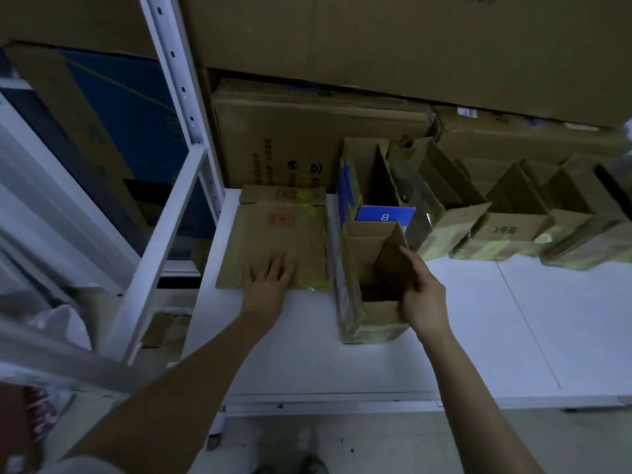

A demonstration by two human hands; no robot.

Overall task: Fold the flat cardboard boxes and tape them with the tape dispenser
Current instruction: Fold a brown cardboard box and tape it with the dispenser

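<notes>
Bare forearms reach up to a white shelf surface point(461, 319). Left hand point(268, 283) lies released, fingers spread flat, pressing the near edge of a flat cardboard box point(273, 234), brown and creased, with a red stamp. Right hand point(424, 299) grasps the right wall of an upright opened box point(359, 241), its flaps standing and glossy yellowish tape along its base, just beside the flat one.

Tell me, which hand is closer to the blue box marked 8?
Right. The right hand holds a flap of the open box just in front of the blue box; the left hand lies flat on the flat cardboard, farther left.
</notes>
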